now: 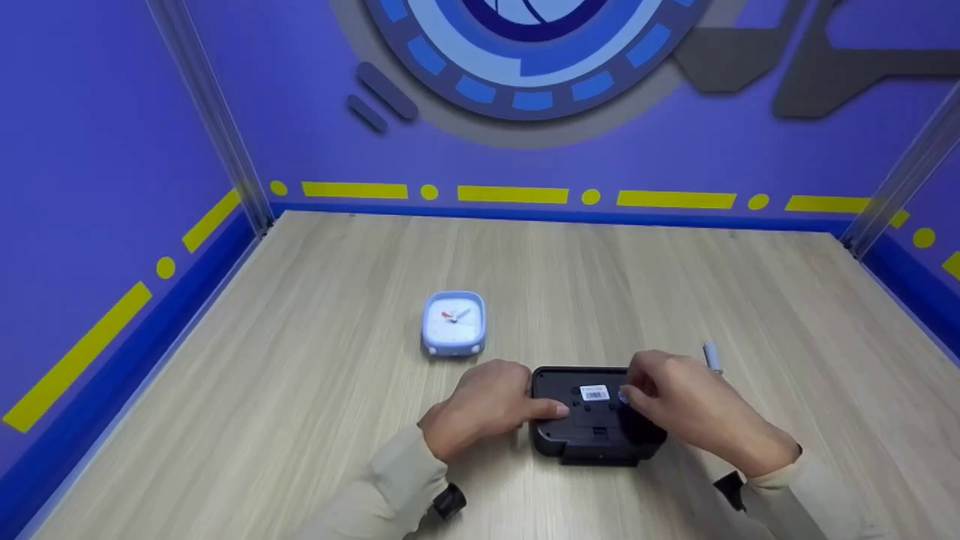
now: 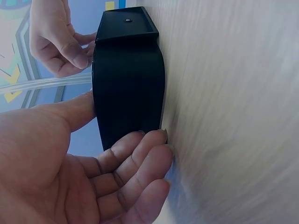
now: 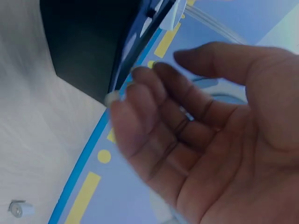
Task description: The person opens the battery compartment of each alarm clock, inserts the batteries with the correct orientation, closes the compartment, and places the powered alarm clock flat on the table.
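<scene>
A black rectangular device (image 1: 592, 427), with a small barcode label (image 1: 595, 393) on its upward side, lies on the table. My left hand (image 1: 487, 401) grips its left end, thumb on top and fingers along the side, as the left wrist view also shows. Over its right part is my right hand (image 1: 679, 397), with fingers loosely bent. In the right wrist view, thumb (image 3: 210, 58) and fingers stand slightly apart beside the device, and I see nothing between them. Part of the device's right side is hidden behind this hand.
A light-blue square clock (image 1: 454, 324) with a white dial stands further back on the wooden table (image 1: 337, 300). Beyond my right hand lies a small light-coloured cylinder, like a battery (image 1: 711, 357). Blue walls (image 1: 112, 150) enclose the back and sides.
</scene>
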`<action>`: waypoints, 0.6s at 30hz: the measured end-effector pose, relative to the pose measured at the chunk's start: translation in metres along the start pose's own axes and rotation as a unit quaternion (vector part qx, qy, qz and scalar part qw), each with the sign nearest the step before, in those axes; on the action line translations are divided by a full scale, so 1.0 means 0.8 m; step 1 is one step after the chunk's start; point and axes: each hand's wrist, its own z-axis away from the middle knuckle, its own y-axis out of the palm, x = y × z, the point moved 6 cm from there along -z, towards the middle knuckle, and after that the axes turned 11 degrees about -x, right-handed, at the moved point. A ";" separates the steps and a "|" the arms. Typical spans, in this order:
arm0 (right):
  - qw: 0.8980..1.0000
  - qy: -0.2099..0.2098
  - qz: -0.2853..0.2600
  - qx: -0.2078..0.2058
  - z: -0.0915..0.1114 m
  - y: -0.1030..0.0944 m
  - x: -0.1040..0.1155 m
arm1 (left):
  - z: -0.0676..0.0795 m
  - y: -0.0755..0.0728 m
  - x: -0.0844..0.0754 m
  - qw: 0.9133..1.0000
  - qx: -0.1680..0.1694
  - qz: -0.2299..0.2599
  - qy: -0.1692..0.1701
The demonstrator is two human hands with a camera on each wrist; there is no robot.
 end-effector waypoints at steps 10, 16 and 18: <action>0.991 -0.128 -0.041 0.019 0.007 0.018 0.027 | 0.000 -0.001 -0.001 1.000 0.000 -0.001 0.003; 0.988 -0.144 -0.054 0.033 0.010 0.027 0.031 | -0.001 -0.001 0.000 1.000 -0.002 -0.009 0.009; 0.986 -0.156 -0.048 0.019 0.011 0.028 0.031 | -0.001 0.000 0.000 1.000 -0.003 -0.009 0.008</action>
